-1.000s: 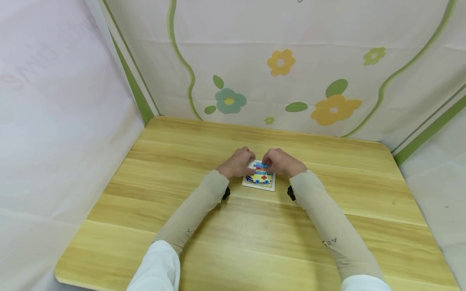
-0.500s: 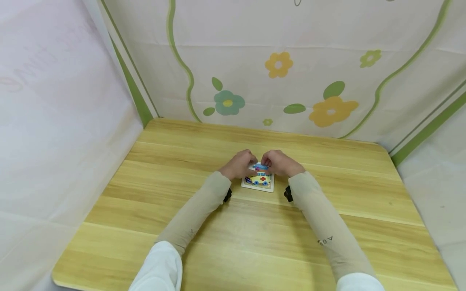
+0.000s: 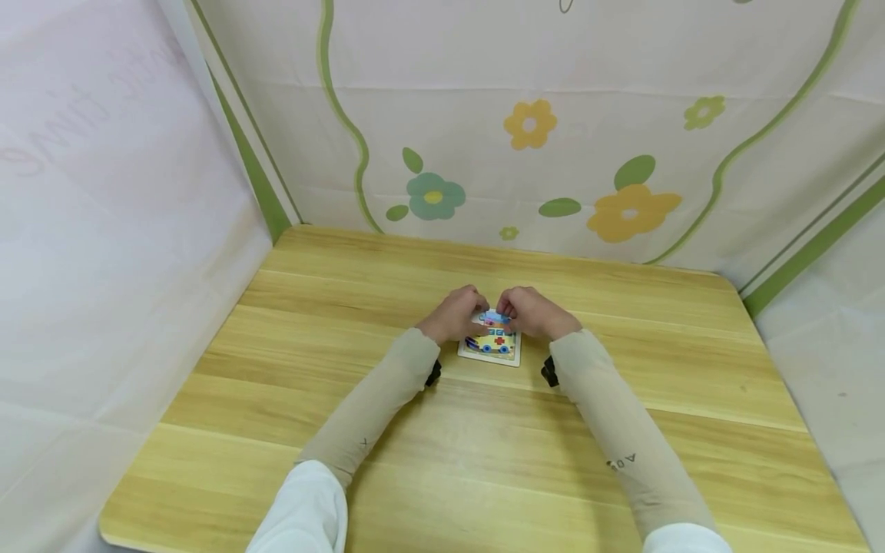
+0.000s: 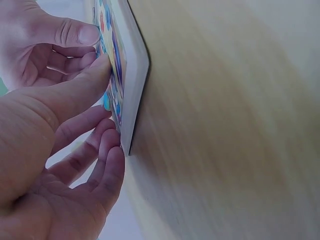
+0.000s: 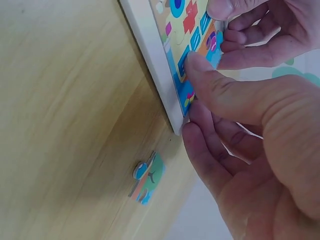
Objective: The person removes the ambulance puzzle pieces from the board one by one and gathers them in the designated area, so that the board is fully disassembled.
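Note:
A small jigsaw puzzle (image 3: 494,349) with a yellow ambulance picture and a white frame (image 5: 150,55) lies on the table. My left hand (image 3: 454,313) is at its far left corner and my right hand (image 3: 535,313) at its far right corner. Between them, a blue and orange puzzle piece (image 3: 495,316) at the picture's far part is pinched by both hands. The left thumb (image 4: 92,75) bears on the picture, with the fingers curled beyond the frame's edge. The right thumb (image 5: 200,65) lies over the blue windows. Fingers partly hide the piece's outline.
A loose puzzle piece (image 5: 152,177), green, orange and blue, lies on the wooden table (image 3: 449,461) near the right hand; the head view does not show it. White cloth walls with printed flowers (image 3: 629,213) rise behind and at both sides.
Both hands stay at the puzzle with nearly the same grip. The view shifts slightly, and the fingers move only a little around the blue piece.

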### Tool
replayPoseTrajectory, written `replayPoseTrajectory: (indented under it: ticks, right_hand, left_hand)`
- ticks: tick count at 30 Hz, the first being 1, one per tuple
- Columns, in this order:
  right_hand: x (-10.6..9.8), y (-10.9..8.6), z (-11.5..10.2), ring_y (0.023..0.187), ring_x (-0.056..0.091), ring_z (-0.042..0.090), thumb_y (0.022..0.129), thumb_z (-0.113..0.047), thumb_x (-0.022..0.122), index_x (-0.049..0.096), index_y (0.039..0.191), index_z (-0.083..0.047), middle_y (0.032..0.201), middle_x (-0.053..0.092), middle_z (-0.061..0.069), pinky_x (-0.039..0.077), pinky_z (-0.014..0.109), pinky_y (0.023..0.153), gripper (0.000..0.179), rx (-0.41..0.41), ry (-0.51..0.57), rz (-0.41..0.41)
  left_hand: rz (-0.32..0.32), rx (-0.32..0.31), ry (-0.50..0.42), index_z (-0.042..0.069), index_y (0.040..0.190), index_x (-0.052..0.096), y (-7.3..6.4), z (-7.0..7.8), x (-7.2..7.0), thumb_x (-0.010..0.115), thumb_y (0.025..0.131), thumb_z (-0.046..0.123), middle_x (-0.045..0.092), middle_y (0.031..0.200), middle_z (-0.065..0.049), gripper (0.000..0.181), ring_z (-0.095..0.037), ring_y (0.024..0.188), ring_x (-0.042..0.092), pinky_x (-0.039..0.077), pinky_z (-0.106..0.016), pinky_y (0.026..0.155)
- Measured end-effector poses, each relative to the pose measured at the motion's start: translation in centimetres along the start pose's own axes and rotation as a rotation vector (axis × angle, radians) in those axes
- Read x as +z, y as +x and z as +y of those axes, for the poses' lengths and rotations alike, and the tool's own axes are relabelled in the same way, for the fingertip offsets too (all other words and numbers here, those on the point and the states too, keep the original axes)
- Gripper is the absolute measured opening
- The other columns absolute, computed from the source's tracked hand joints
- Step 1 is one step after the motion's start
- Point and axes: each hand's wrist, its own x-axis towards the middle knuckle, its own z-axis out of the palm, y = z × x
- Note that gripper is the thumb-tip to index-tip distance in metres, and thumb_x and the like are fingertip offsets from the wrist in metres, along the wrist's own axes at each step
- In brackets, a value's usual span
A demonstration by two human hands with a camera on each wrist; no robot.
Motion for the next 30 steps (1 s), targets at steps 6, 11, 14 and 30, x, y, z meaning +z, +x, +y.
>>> replayPoseTrajectory:
  ticks: [6,11,14,30]
  right_hand:
    - [0.05,-0.31,0.02,0.105,0.063,0.026,0.096,0.0,0.075,0.065,0.119,0.0,0.116,0.068,0.015,0.055,0.042,0.098,0.025,-0.008,0.032,0.004]
    - [-0.17,-0.42,0.16,0.106,0.066,0.027,0.096,0.001,0.075,0.066,0.125,0.003,0.117,0.07,0.016,0.057,0.042,0.098,0.03,-0.037,0.032,0.019]
    - [-0.19,-0.32,0.31,0.107,0.068,0.027,0.096,0.002,0.074,0.067,0.129,0.005,0.118,0.072,0.017,0.058,0.043,0.098,0.034,-0.061,0.011,0.02]
    - [0.34,-0.04,0.52,0.091,0.065,0.02,0.107,-0.005,0.059,0.073,0.109,-0.002,0.104,0.074,0.011,0.057,0.04,0.088,0.015,-0.093,0.001,0.113]
  left_hand:
    - [-0.004,0.001,0.002,-0.001,0.13,0.071,-0.06,0.05,-0.04,0.084,0.093,0.018,0.066,0.123,-0.013,0.044,-0.024,0.111,0.062,0.054,-0.037,0.101]
    - [-0.007,-0.012,0.001,-0.001,0.131,0.07,-0.1,0.2,-0.1,0.083,0.093,0.019,0.065,0.124,-0.013,0.045,-0.023,0.111,0.061,0.054,-0.037,0.101]
    - [-0.009,-0.01,0.005,-0.001,0.131,0.07,-0.02,0.17,-0.09,0.083,0.093,0.019,0.065,0.124,-0.013,0.045,-0.023,0.111,0.061,0.054,-0.036,0.102]
    - [-0.008,-0.005,0.023,0.0,0.129,0.071,0.09,0.17,-0.11,0.084,0.093,0.02,0.065,0.124,-0.012,0.043,-0.023,0.113,0.062,0.054,-0.036,0.103]
